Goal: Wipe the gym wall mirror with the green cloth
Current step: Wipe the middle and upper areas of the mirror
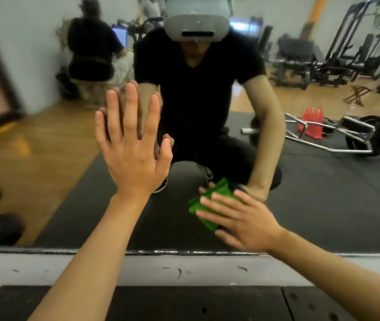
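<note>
Half of green cloth (218, 190) hidden under right hand (242, 221).

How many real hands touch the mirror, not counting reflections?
2. The left hand lies flat on the mirror, fingers up, left of centre. The right hand, lower right, presses the green cloth against it.

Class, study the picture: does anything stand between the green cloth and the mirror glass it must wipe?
Nothing visible. The right hand presses the green cloth straight onto the mirror, low down; the left hand lies flat on the glass higher up.
</note>
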A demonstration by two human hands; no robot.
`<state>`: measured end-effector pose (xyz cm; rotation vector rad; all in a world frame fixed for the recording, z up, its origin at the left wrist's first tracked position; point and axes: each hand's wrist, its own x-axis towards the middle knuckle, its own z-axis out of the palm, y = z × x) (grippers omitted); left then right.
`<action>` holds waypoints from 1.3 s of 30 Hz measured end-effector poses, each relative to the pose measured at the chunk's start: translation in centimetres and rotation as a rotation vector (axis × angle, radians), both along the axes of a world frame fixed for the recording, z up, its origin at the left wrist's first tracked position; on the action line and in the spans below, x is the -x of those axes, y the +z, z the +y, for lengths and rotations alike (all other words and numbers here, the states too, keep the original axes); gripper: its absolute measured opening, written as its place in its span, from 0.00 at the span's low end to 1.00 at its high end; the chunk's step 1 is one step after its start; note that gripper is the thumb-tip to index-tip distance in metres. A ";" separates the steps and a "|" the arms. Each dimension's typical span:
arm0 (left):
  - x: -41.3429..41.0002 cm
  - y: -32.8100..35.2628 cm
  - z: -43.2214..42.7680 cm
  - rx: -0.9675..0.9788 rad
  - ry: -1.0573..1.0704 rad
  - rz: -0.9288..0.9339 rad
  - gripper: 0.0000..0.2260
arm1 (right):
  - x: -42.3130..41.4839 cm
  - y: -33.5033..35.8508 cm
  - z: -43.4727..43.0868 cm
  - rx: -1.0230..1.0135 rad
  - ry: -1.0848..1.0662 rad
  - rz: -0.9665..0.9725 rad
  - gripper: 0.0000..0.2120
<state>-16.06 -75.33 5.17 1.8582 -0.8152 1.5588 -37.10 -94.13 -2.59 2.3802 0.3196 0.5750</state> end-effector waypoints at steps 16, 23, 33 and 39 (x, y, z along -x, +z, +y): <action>0.2 0.2 -0.3 0.017 -0.008 -0.014 0.27 | -0.5 -12.8 3.4 -0.080 -0.231 0.021 0.31; 0.0 -0.3 0.0 0.006 0.000 -0.017 0.28 | 0.3 -3.3 0.5 0.019 -0.060 0.006 0.30; -0.3 -0.1 -0.2 0.039 -0.050 -0.010 0.26 | -6.6 24.2 4.3 -0.142 -0.105 -0.708 0.29; -0.4 0.0 -0.2 0.031 -0.058 -0.028 0.28 | -4.3 -1.3 3.7 0.076 -0.122 -0.182 0.31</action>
